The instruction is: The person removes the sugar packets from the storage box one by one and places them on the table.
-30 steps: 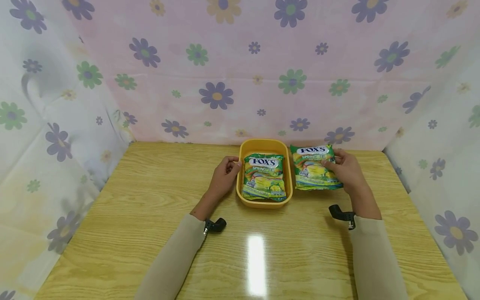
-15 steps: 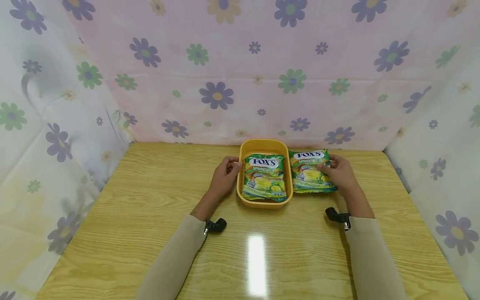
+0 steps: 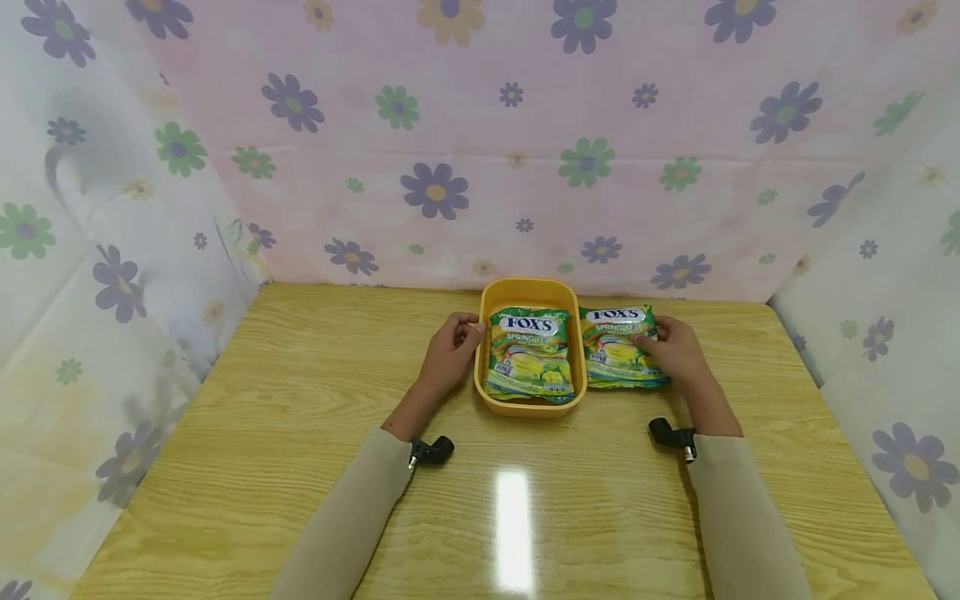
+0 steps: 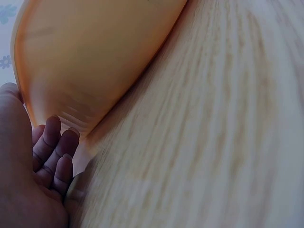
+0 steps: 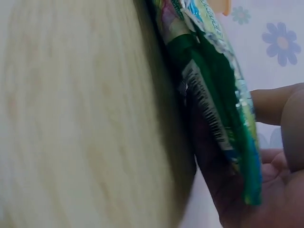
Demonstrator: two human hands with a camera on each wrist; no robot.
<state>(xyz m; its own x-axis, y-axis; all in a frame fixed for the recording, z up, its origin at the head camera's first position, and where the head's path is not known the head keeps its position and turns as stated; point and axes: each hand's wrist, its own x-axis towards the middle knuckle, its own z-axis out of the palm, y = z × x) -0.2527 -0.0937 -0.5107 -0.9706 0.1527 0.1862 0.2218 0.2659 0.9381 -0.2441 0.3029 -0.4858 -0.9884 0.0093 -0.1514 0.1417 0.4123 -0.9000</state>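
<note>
A yellow plastic container (image 3: pixel 528 410) stands on the table with a green Fox's Spring Tea candy bag (image 3: pixel 528 354) lying inside it. My left hand (image 3: pixel 447 354) holds the container's left rim, thumb near the edge; in the left wrist view its curled fingers (image 4: pixel 61 147) lie against the outer wall. Directly right of the container is a second Fox's candy bag (image 3: pixel 611 354), gripped at its right side by my right hand (image 3: pixel 675 350). The thumb lies over its front, while the right wrist view shows a finger under its barcoded back.
The wood-grain table (image 3: pixel 300 400) runs up to a flower-print cloth (image 3: pixel 525 167) behind, with more cloth at both sides. A bright light reflection (image 3: pixel 513 529) lies on the front of the table. Each wrist carries a small black camera mount (image 3: pixel 432 451).
My right hand has moved the second candy bag left and slightly toward me, down close beside the container. The left hand and container stay where they were.
</note>
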